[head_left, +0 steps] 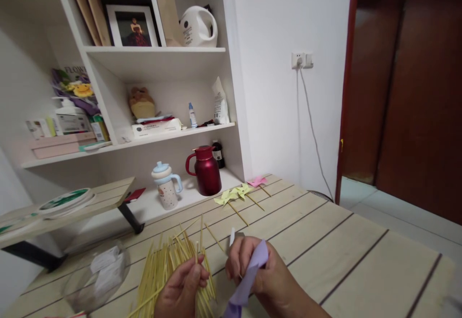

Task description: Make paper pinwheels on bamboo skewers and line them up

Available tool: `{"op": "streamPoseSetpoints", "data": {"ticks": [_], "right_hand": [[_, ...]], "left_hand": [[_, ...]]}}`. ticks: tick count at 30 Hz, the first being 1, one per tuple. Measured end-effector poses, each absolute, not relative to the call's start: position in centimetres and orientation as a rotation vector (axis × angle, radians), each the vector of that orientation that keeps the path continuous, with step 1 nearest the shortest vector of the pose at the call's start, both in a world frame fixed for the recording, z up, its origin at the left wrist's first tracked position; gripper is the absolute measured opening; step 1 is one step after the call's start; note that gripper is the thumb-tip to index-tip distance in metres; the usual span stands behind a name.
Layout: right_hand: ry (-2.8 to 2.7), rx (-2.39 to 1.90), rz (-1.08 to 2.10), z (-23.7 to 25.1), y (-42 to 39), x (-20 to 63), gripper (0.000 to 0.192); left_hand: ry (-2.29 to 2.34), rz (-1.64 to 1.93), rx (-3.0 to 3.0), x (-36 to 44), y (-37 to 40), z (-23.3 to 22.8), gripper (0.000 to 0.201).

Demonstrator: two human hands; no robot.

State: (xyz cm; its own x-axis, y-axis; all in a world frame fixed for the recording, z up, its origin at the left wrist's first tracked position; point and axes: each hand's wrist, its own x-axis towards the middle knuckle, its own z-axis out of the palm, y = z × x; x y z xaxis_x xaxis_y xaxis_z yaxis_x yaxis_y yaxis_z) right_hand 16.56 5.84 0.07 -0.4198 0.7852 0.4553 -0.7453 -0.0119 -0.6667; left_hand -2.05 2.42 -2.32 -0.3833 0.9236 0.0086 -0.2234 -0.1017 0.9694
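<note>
Framed photo [132,27], red jug [208,174] — this is a home.

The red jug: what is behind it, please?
Behind the red jug, a dark bottle is partly visible. The jug covers part of the bottle's left side, and anything else directly behind is hidden.

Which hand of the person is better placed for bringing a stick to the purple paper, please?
Probably the left hand. It appears to pinch an upright stick beside the pile of sticks, while the right hand holds the purple paper.
</note>
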Motion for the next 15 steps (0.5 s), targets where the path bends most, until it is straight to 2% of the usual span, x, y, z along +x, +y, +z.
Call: {"op": "streamPoseSetpoints", "data": {"ticks": [4, 7, 11, 15], "right_hand": [[-1.033, -0.009, 1.734, 0.0, 5.7, 16.4, 0.026], [-0.959, 0.024, 1.767, 0.1, 5.6, 16.2, 0.025], [-0.85, 0.072, 1.87, 0.1, 5.5, 16.1, 0.025], [-0.813, 0.084, 1.948, 0.0, 5.4, 15.9, 0.029]], "left_hand": [[1.131, 1.646, 0.72, -2.0, 2.3, -2.3, 0.038], [0.989, 1.821, 0.372, -0.9, 2.2, -1.0, 0.005], [0.867, 1.938, 0.236, -0.6, 2.0, 0.6, 0.025], [0.784, 1.939, 0.197, -2.3, 1.9, 0.6, 0.035]]}}
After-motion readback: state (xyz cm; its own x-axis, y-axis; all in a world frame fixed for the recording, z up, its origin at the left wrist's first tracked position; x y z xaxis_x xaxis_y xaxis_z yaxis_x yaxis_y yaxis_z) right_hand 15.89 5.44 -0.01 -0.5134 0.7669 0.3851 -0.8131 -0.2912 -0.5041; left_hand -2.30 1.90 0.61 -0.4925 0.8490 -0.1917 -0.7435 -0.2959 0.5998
